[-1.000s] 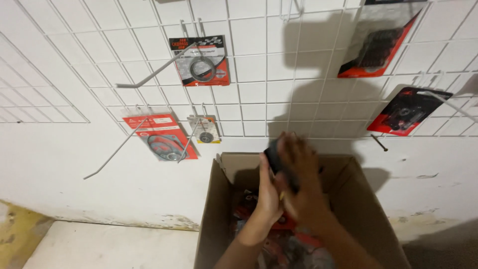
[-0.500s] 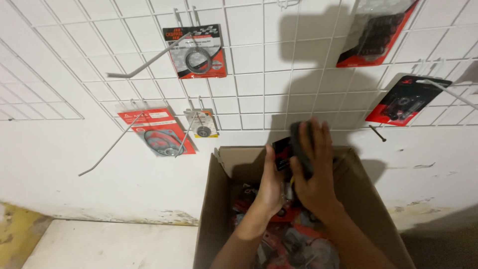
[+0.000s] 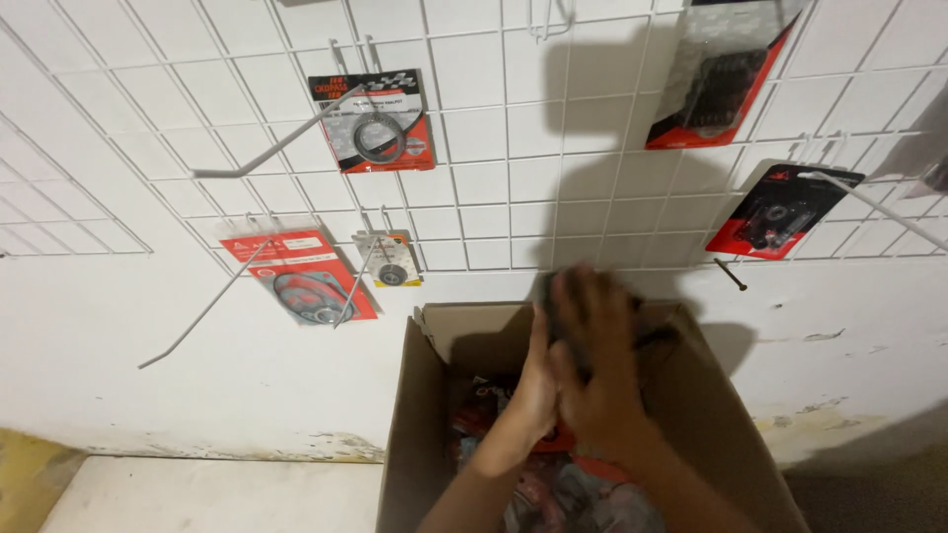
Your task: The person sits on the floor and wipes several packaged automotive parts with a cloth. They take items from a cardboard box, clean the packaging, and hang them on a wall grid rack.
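Observation:
Both of my hands are over an open cardboard box (image 3: 427, 395) standing against the wall. My left hand (image 3: 534, 393) and my right hand (image 3: 599, 367) press together around a dark flat package (image 3: 654, 339), which is blurred and mostly hidden behind my right fingers. The hands are level with the box's back rim. Inside the box, under my forearms, lie several red and black packaged parts (image 3: 553, 489).
A white wire grid (image 3: 494, 188) covers the wall above the box. On it hang red carded packages: top centre (image 3: 380, 123), lower left (image 3: 301, 278), a small one (image 3: 391, 259), upper right (image 3: 716, 84), right (image 3: 780, 209). Long bare hooks (image 3: 272, 150) stick out.
My hands have stayed above the box with the dark package. My right hand has slid over the package and covers more of it. The view has tilted slightly.

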